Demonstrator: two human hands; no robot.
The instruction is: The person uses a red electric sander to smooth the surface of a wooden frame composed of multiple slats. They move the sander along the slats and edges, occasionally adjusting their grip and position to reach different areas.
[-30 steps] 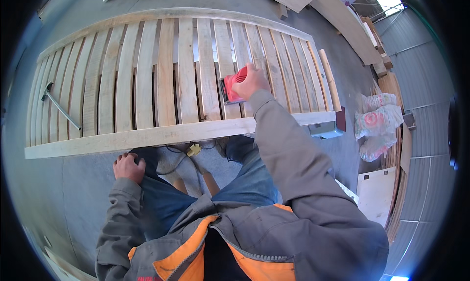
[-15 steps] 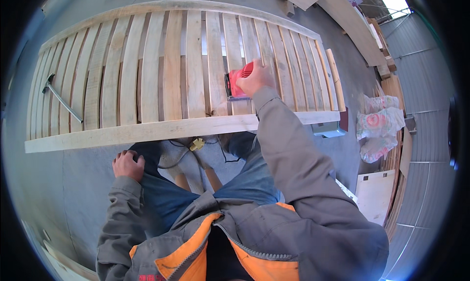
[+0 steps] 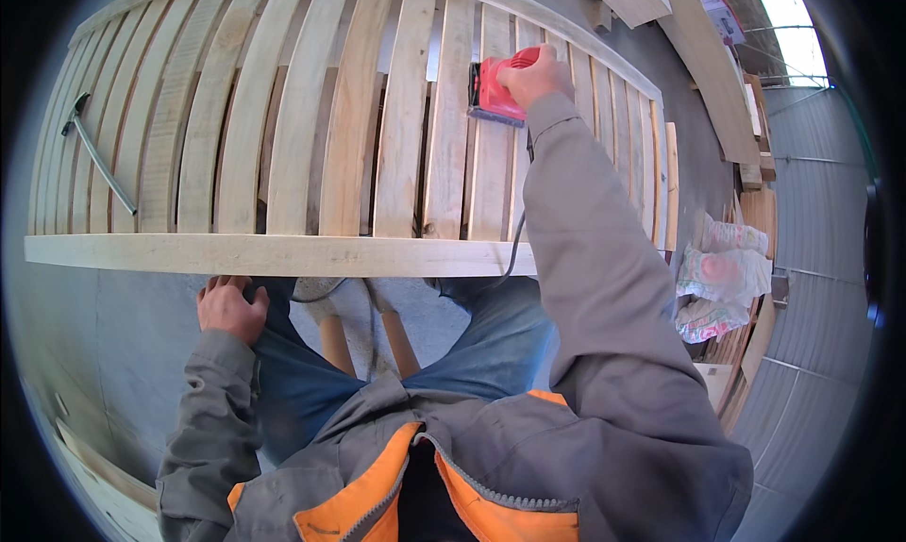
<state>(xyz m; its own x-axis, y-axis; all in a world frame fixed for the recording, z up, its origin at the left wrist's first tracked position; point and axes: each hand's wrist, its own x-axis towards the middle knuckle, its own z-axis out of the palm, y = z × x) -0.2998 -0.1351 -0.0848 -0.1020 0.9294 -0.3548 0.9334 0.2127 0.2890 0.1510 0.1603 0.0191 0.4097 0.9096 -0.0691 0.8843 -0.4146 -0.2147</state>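
I have the right grip (image 3: 538,77) clamped around a red sander (image 3: 495,91), whose flat base sits on the slatted wooden frame (image 3: 283,254), right of its middle. My left grip (image 3: 231,313) rests on the bent left leg (image 3: 288,358), thumb apart from the fingers, just beside the near rail. Toward the frame's left end, I see a hammer (image 3: 102,166) lying across the slats.

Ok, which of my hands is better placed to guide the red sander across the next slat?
The right, I'd judge: your right hand grips the red sander on the wooden slats, while your left hand is down by your left leg, well away from the sander.
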